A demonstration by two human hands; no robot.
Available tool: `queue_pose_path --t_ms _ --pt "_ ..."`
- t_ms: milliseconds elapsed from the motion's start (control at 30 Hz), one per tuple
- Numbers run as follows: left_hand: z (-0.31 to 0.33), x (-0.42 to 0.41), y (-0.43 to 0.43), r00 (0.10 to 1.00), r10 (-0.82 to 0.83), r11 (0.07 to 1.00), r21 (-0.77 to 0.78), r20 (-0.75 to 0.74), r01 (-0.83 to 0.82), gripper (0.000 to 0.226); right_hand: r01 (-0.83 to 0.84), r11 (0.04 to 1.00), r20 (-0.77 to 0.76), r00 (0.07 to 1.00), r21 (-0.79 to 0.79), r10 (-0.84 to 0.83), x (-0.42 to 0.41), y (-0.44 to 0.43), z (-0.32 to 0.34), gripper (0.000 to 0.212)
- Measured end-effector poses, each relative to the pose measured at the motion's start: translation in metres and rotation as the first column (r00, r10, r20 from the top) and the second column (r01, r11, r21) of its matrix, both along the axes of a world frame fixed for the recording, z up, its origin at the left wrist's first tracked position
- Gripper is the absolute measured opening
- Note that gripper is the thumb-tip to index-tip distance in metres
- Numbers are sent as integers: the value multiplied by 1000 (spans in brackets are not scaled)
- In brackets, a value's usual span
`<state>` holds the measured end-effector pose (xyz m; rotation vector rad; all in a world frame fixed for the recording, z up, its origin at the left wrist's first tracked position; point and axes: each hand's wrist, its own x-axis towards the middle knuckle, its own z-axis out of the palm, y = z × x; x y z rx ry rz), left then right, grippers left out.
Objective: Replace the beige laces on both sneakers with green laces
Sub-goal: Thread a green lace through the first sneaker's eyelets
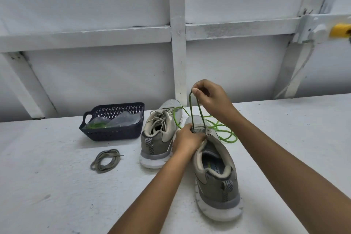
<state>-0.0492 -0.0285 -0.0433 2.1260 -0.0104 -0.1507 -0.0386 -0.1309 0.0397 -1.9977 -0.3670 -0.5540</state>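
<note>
Your right grip (207, 97) pinches the thin, likely floppy green lace (191, 112); below, left grip (187, 138) holds the grey mesh sneaker (218, 186); grasp near tip.

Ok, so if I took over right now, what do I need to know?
Right hand: pinches the green lace, pulling a loop up above the near shoe.
Left hand: grips the near shoe at its front eyelets.
Far shoe: on the table, beige laces still in.
Old lace: coiled on the table, left of the shoes.
Basket: holds plastic bags, one with something green inside.
Done: near shoe's beige lace is out and the green lace is started.
Left: finish lacing the near shoe, then redo the far shoe.
</note>
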Motion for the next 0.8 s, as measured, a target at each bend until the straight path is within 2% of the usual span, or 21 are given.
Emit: queue_pose_path --t_ms 67,133,200,267,333,500,800 --pt "3 1 2 999 -14 999 -35 29 15 27 -7 1000 -28 1000 25 8 -1 -2 1 8" --pt "11 2 7 995 17 998 -62 94 -11 43 -26 999 -58 998 47 28 -2 -7 1 12" --pt "24 1 15 956 88 995 -75 280 -70 44 -66 996 -89 993 59 71 -5 -12 1 15" --pt "39 2 24 876 119 991 -109 468 -77 40 -102 990 -124 986 99 114 -7 -15 -1 16" --pt "52 3 30 838 81 991 -137 539 -8 34 -116 983 -151 979 144 137 -8 -16 -3 15" --pt "62 6 30 886 -23 962 -232 463 147 19 -83 957 -194 971 278 140 -10 -13 -10 14" --pt "55 8 24 938 -25 890 -419 346 179 14 15 908 -223 971 419 87 -11 -6 -25 5"
